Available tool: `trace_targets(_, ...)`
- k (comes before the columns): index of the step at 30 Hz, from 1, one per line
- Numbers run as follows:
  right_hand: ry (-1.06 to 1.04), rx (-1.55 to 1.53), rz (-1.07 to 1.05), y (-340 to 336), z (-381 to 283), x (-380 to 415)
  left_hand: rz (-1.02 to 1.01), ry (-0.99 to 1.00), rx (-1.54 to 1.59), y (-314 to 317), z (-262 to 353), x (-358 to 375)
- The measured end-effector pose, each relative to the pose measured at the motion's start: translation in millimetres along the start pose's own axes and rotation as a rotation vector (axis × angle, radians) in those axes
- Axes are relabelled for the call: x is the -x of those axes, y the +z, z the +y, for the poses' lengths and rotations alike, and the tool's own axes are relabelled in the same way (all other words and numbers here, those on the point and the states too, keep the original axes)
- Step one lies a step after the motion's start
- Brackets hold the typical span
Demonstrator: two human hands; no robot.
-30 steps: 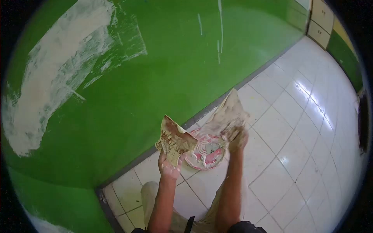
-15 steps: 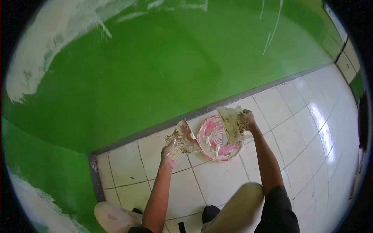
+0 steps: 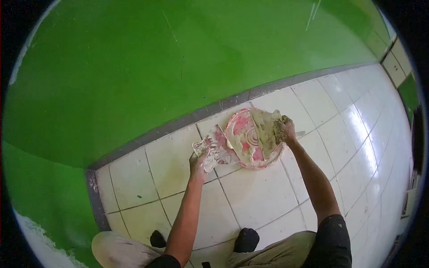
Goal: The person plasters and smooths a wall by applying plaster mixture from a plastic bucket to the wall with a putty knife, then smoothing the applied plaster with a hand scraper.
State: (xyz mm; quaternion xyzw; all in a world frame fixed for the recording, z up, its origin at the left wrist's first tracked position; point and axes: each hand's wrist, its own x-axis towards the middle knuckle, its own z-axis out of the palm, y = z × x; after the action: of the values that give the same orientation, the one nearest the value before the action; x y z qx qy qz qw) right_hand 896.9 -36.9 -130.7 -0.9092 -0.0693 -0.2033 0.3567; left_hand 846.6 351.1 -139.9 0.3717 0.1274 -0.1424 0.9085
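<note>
Head view | left hand (image 3: 198, 161) grips putty-caked scraper (image 3: 213, 148), held just left of pink tub (image 3: 254, 138) | right hand (image 3: 287, 129) clamps wide trowel blade (image 3: 264, 134) down inside tub | tub sits on white tile floor (image 3: 263, 196) near green wall (image 3: 178, 67)

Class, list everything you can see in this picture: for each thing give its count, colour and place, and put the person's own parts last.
Bucket: one, pink-red, smeared with pale putty, on the floor by the wall.
Wide scraper: one, putty-coated, over the bucket, in the right hand.
Flat board: one, putty-caked, left of the bucket, in the left hand.
Wall: green, upper half of view.
Skirting strip: one, grey, at the wall's foot.
Floor tiles: many, white.
Left hand: one, gripping the board.
Right hand: one, gripping the scraper.
</note>
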Motion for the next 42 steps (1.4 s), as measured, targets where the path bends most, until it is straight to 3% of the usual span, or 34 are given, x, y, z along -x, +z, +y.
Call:
trace_targets(1, -0.001, 0.005, 0.014, -2.3, -9.2, 0.4, -0.006, 0.043, 0.022, 5.5, 0.8, -4.1)
trace_targets(3, 0.415, 0.125, 0.047, -1.7, -26.5, 3.2, 0.017, 0.050, 0.018, 8.9, 2.7, -5.7)
trace_targets(6, 0.485, 0.199, 0.012, -3.8, -32.2, 10.6, 0.057, 0.033, -0.015, -7.5, -10.7, -13.7)
trace_targets(9, 0.495, 0.306, 0.081, 3.4, -35.2, 13.4, 0.149, -0.029, -0.004, -19.6, -24.4, -19.9)
trace_targets(12, 0.446, 0.380, 0.174, 26.2, -16.3, 19.6, 0.087, -0.131, 0.047, -21.3, -27.5, -17.4)
trace_targets(14, 0.485, 0.304, 0.125, 30.5, -20.1, 20.0, -0.065, -0.233, 0.101, -26.1, -32.4, -17.2)
trace_targets(16, 0.577, 0.125, 0.044, 35.7, -23.4, 18.6, -0.056, -0.240, 0.118, -28.7, -37.2, -14.9)
trace_targets(19, 0.423, 0.318, 0.132, 45.5, -38.0, 23.2, -0.092, -0.267, 0.173, -22.2, -38.8, -11.8)
trace_targets(20, 0.473, 0.331, 0.147, 46.7, -47.0, 20.8, -0.133, -0.280, 0.206, -20.2, -40.2, -9.9)
trace_targets(23, 0.514, 0.133, 0.103, 42.9, -64.5, 16.7, -0.124, -0.245, 0.169, -23.4, -44.6, -11.7)
trace_targets(30, 0.372, 0.283, 0.241, 54.4, -56.8, 17.6, -0.105, -0.259, 0.113, -15.8, -35.8, -4.7)
trace_targets(33, 0.395, 0.283, 0.167, 51.7, -42.1, 17.6, -0.138, -0.320, 0.153, -15.9, -35.2, -4.8)
trace_targets(35, 0.448, 0.031, 0.135, 51.1, -44.3, 15.4, -0.147, -0.264, 0.091, -13.4, -32.5, -3.7)
trace_targets(39, 0.593, 0.117, 0.103, 47.0, -58.9, 7.2, -0.098, -0.275, 0.143, -23.7, -44.4, -12.1)
trace_targets(42, 0.414, 0.256, 0.151, 52.0, -84.6, -0.9, -0.081, -0.285, 0.113, -22.5, -44.7, -10.0)
